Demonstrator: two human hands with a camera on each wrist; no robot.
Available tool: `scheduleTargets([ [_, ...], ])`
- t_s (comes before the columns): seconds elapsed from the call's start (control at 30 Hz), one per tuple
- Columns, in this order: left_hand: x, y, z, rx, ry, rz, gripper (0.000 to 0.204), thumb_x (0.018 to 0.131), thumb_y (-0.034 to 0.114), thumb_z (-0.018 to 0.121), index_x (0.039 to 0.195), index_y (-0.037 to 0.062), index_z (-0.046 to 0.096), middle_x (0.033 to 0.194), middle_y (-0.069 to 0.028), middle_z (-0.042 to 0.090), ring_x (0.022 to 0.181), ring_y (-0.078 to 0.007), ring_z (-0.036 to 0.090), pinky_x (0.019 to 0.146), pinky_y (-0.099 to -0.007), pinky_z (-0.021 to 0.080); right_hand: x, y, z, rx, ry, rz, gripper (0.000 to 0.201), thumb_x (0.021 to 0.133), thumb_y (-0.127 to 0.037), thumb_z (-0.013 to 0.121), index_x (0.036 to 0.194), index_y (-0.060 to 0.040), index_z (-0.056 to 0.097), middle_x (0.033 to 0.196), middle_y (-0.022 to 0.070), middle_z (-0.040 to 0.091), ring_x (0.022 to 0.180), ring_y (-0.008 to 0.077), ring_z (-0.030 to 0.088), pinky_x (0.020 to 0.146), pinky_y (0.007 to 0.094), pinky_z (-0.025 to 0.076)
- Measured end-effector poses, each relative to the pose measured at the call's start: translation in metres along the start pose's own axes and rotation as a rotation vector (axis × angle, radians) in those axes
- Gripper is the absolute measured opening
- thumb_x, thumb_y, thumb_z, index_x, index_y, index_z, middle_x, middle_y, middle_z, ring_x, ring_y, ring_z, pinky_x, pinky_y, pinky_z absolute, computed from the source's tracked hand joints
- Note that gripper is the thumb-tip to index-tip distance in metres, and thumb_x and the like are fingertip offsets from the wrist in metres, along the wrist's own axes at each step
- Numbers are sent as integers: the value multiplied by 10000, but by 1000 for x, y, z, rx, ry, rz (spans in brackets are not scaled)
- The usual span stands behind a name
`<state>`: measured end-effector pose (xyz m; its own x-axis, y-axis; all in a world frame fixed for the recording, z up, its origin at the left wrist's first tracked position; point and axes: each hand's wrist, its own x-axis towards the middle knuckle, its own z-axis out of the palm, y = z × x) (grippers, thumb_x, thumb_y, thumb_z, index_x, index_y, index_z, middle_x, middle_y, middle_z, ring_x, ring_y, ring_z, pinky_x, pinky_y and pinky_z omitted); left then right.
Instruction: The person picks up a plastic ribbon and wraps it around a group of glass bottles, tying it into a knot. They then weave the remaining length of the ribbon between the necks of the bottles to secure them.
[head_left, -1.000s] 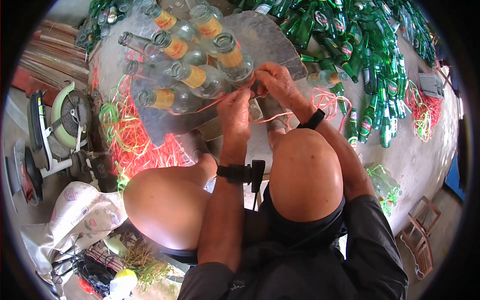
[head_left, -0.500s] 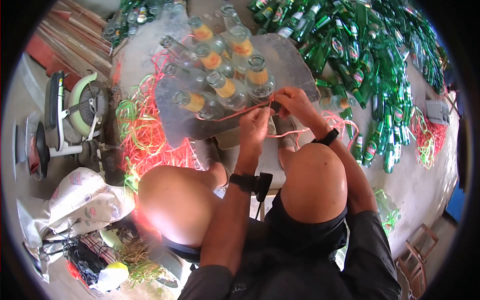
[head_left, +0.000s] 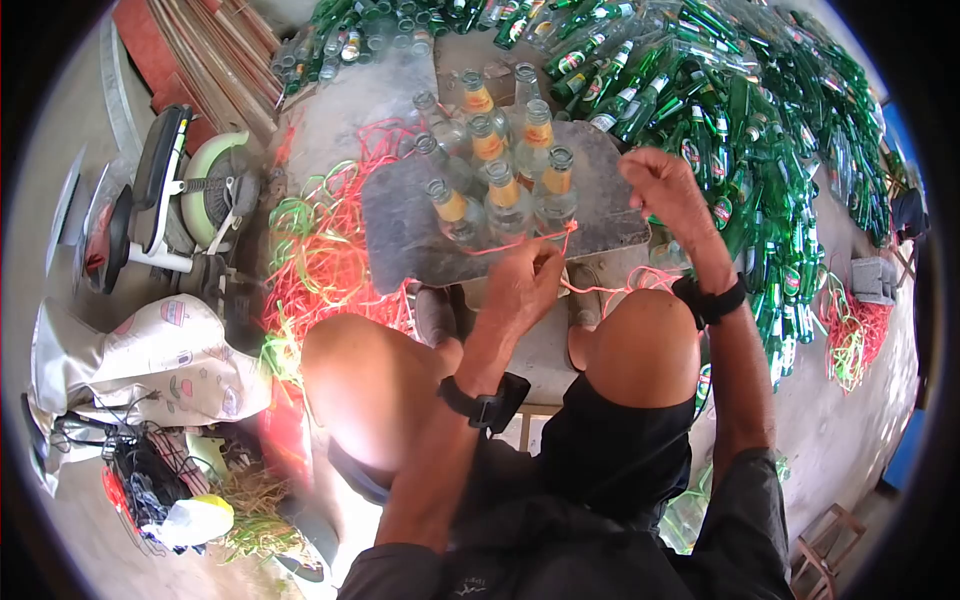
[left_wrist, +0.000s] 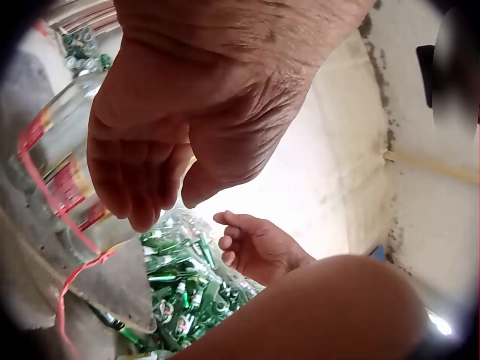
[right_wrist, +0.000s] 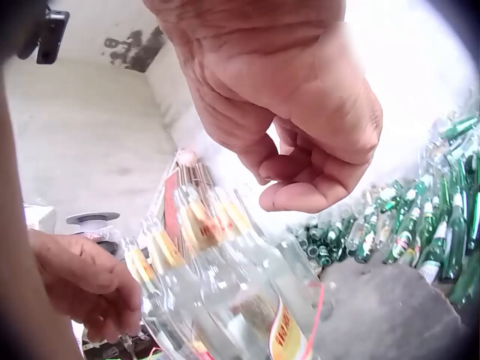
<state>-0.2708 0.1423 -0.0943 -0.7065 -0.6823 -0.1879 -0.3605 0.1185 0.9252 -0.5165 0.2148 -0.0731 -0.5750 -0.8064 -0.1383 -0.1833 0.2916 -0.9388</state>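
Observation:
Several clear glass bottles (head_left: 509, 205) with orange-yellow labels stand grouped on a dark slab (head_left: 400, 235). A pink-red plastic strip (left_wrist: 45, 184) runs round them, knotted at the near right bottle, and its loose tail hangs down past the slab's edge. My left hand (head_left: 525, 283) is just in front of the bottles near the knot, fingers bent loosely with nothing between them in the left wrist view. Off to the right, my right hand (head_left: 670, 190) hovers over the slab's right end. In the right wrist view its fingers (right_wrist: 307, 199) curl loosely around nothing.
A large heap of green bottles (head_left: 740, 150) covers the floor behind and to the right. Tangled pink and green strips (head_left: 310, 250) lie left of the slab. Farther left are a wheeled machine (head_left: 205, 190) and a patterned cloth (head_left: 170, 350). My knees flank the near side.
Both hands have come away from the knot and strip they were pinching. My right hand has moved right and my left hand back toward me. The head view has shifted.

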Motion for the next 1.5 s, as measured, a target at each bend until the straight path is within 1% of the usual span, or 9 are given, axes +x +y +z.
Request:
scheduleTargets([
  [0.1, -6, 46, -29, 118, 54, 57, 218, 920, 136, 668, 1080, -9, 699, 877, -97, 732, 758, -141, 648, 711, -289, 525, 7, -49, -7, -82, 19, -129, 220, 971, -208, 635, 989, -3, 713, 706, -18, 605, 594, 68, 587, 510, 238, 466],
  [0.17, 2, 58, -48, 201, 149, 368, 202, 903, 117, 691, 1065, -3, 706, 847, -69, 724, 720, -130, 637, 669, -297, 526, 14, -82, -7, -120, 22, -218, 222, 964, -209, 644, 981, 2, 714, 707, -17, 607, 592, 76, 586, 523, 243, 470],
  [0.27, 15, 89, -84, 143, 117, 355, 219, 885, 95, 706, 1086, 9, 711, 878, -71, 729, 719, -116, 636, 660, -298, 532, 33, -124, 0, -214, 14, -399, 248, 951, -226, 665, 942, 18, 706, 717, -12, 614, 629, 83, 600, 570, 262, 495],
  [0.47, 38, 69, -95, 365, 205, 346, 370, 839, 90, 737, 1192, -1, 675, 1027, -114, 729, 727, -140, 668, 664, -321, 550, 76, -179, 33, -347, -189, -625, 234, 891, -209, 732, 1043, -33, 714, 958, 137, 763, 928, 326, 731, 790, 465, 565],
  [0.57, 44, 60, -89, 433, 198, 396, 411, 827, 100, 727, 1217, -10, 652, 1068, -166, 715, 772, -213, 701, 697, -368, 563, 99, -171, 57, -455, -240, -746, 270, 864, -220, 744, 1041, -19, 713, 995, 171, 749, 966, 327, 723, 784, 468, 568],
  [0.63, 49, 53, -83, 454, 191, 421, 430, 826, 106, 712, 1231, -14, 634, 1080, -197, 704, 809, -271, 718, 726, -401, 570, 104, -162, 77, -521, -135, -783, 216, 903, -185, 707, 1036, -17, 685, 776, 54, 673, 703, 143, 636, 633, 314, 504],
  [0.7, 56, 46, -78, 534, 285, 644, 379, 840, 90, 654, 1201, -16, 606, 1032, -236, 677, 888, -402, 686, 774, -472, 557, 112, -153, 87, -603, -103, -716, 244, 862, -172, 721, 1061, -37, 677, 831, 120, 709, 761, 260, 692, 708, 391, 538],
  [0.8, 57, 49, -77, 583, 182, 523, 231, 830, 39, 655, 1030, -49, 583, 996, -277, 650, 908, -458, 667, 789, -525, 544, 120, -139, 102, -823, 16, -734, 337, 835, -233, 732, 1120, -63, 678, 987, 157, 718, 946, 388, 692, 823, 473, 549],
  [1.5, 58, 38, -58, 500, 186, 415, 221, 856, -15, 599, 1050, -14, 492, 974, -290, 614, 916, -510, 615, 765, -583, 489, 138, -120, 117, -1062, -67, -677, 374, 817, -167, 676, 1183, -87, 688, 1039, 163, 735, 1005, 365, 692, 953, 498, 502],
])
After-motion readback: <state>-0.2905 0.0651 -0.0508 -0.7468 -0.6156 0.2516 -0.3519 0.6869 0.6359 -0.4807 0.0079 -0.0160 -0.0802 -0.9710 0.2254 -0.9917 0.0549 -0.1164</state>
